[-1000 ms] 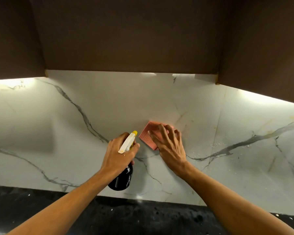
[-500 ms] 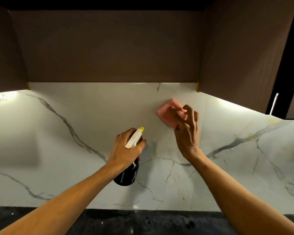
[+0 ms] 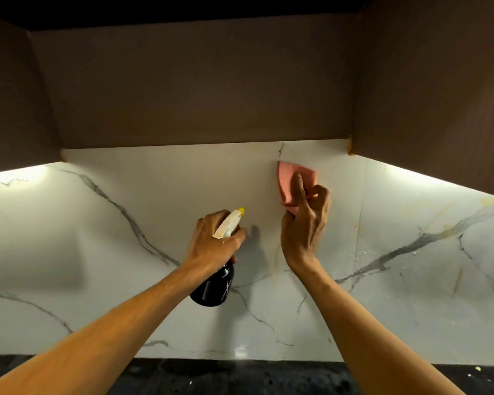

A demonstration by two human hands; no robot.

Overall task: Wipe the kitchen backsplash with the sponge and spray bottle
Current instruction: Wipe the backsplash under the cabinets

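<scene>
The white marble backsplash (image 3: 160,212) with grey veins fills the middle of the head view. My right hand (image 3: 304,226) holds a pink sponge (image 3: 288,181) flat against it, high up near the underside of the cabinets, with the index finger stretched over the sponge and the other fingers curled on its lower edge. My left hand (image 3: 214,243) grips a dark spray bottle (image 3: 216,286) by its neck, a little in front of the wall; the white trigger head and yellow nozzle (image 3: 240,210) point at the backsplash.
Dark brown upper cabinets (image 3: 200,86) overhang the wall, with lit strips under them at left and right. Water droplets (image 3: 362,253) cling to the marble right of my right wrist. A black speckled countertop (image 3: 240,377) runs along the bottom edge.
My right hand has slid the sponge upward and a little right along the backsplash, from mid-height to just below the cabinets. The left hand kept its grip on the bottle.
</scene>
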